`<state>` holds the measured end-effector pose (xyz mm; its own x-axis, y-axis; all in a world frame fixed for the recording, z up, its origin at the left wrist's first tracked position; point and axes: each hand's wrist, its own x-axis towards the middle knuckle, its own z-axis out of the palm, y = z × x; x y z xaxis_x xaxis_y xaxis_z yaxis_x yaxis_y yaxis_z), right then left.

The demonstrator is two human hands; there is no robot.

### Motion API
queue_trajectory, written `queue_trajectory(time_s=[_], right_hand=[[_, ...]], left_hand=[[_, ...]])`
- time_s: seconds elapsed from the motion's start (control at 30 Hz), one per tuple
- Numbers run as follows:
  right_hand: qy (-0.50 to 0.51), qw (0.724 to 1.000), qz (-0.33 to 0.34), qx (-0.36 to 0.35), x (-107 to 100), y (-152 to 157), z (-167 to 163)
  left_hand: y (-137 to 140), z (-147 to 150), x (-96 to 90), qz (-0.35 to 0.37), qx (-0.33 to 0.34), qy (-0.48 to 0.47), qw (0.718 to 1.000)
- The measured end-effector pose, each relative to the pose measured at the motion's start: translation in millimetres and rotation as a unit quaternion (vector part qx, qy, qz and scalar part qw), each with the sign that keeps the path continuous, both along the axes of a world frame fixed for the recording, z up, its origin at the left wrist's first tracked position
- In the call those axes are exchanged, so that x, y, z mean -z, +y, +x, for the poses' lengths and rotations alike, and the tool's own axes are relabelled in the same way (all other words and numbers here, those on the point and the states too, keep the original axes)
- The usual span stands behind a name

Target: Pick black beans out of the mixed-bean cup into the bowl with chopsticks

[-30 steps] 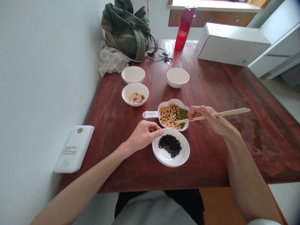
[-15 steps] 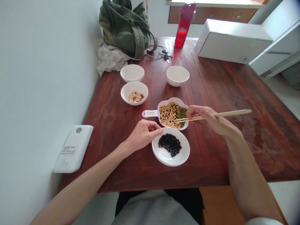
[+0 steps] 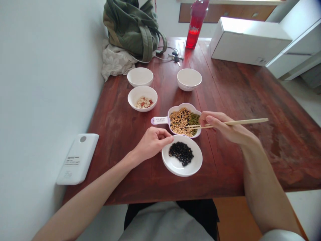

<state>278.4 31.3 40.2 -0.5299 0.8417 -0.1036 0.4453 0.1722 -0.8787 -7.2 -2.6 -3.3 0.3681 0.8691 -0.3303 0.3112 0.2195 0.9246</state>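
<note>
My right hand (image 3: 224, 126) is closed around a pair of wooden chopsticks (image 3: 247, 122). Their tips rest among the yellow beans (image 3: 180, 121) in a flower-shaped, purple-rimmed dish with a handle (image 3: 160, 120). A few dark beans are mixed in there, and green beans (image 3: 194, 119) fill its right side. Nearer to me, my left hand (image 3: 154, 143) pinches the left rim of a white bowl (image 3: 173, 166) between thumb and fingers. Black beans (image 3: 181, 153) lie in that bowl, which sits against the near edge of the dish.
Behind the dish stand a white bowl of nut pieces (image 3: 130, 99) and two more white bowls (image 3: 139, 77). Farther back are a green bag (image 3: 132, 31), keys (image 3: 177, 58), a red bottle (image 3: 195, 28) and a white box (image 3: 248, 43). A white device (image 3: 77, 159) lies by the left wall.
The whole view has shifted slightly. The chopsticks have tilted a little, with their tips still among the yellow beans. My left hand keeps its hold on the bowl rim.
</note>
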Motion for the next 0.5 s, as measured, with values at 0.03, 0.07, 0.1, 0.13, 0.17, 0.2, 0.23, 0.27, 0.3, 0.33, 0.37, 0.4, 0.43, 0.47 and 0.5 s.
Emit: queue_trajectory(time_s=[0.03,0.07,0.1,0.13,0.17,0.2,0.23,0.27,0.3,0.33,0.37,0.4,0.43,0.47,0.5], right_hand=[[-0.003,1.0,0.001,0.0,0.0,0.0,0.1],[-0.006,1.0,0.003,0.002,-0.1,0.0,0.3],[-0.009,1.0,0.005,0.004,-0.1,0.0,0.3],[-0.011,1.0,0.006,0.006,-0.1,-0.1,0.3],[-0.011,1.0,0.007,0.007,-0.1,-0.2,0.2],[-0.01,1.0,0.009,0.008,0.0,-0.3,0.1],[-0.011,1.0,0.01,0.009,0.1,-0.4,-0.1],[-0.012,1.0,0.013,0.012,0.2,-0.4,-0.4],[-0.014,1.0,0.016,0.015,0.3,-0.3,-0.7],[-0.015,1.0,0.018,0.019,0.4,-0.3,-1.1],[-0.015,0.999,0.018,0.024,0.4,-0.3,-1.5],[-0.013,0.999,0.017,0.028,0.4,-0.3,-1.8],[-0.009,0.999,0.014,0.032,0.3,-0.3,-2.1],[-0.006,0.999,0.011,0.034,0.4,-0.4,-2.3],[-0.004,0.999,0.007,0.035,0.6,-0.5,-2.4]], left_hand=[[0.0,0.0,0.6,-0.002,0.0,-0.001,1.0],[0.0,-0.1,1.0,-0.003,-0.001,-0.003,1.0],[-0.1,0.0,1.3,-0.005,-0.001,-0.004,1.0],[-0.1,0.0,1.3,-0.006,-0.001,-0.005,1.0],[-0.2,0.1,1.0,-0.006,-0.002,-0.004,1.0],[-0.3,0.3,0.5,-0.006,-0.003,-0.004,1.0],[-0.4,0.4,-0.1,-0.006,-0.004,-0.004,1.0],[-0.5,0.6,-0.8,-0.007,-0.006,-0.003,1.0],[-0.6,0.8,-1.5,-0.008,-0.007,-0.003,1.0],[-0.6,1.0,-2.2,-0.009,-0.008,-0.004,1.0],[-0.7,1.1,-2.7,-0.009,-0.008,-0.005,1.0],[-0.6,1.1,-3.0,-0.01,-0.008,-0.005,1.0],[-0.6,1.2,-3.3,-0.01,-0.007,-0.005,1.0],[-0.5,1.1,-3.4,-0.01,-0.007,-0.005,1.0],[-0.4,1.1,-3.5,-0.009,-0.006,-0.005,1.0]])
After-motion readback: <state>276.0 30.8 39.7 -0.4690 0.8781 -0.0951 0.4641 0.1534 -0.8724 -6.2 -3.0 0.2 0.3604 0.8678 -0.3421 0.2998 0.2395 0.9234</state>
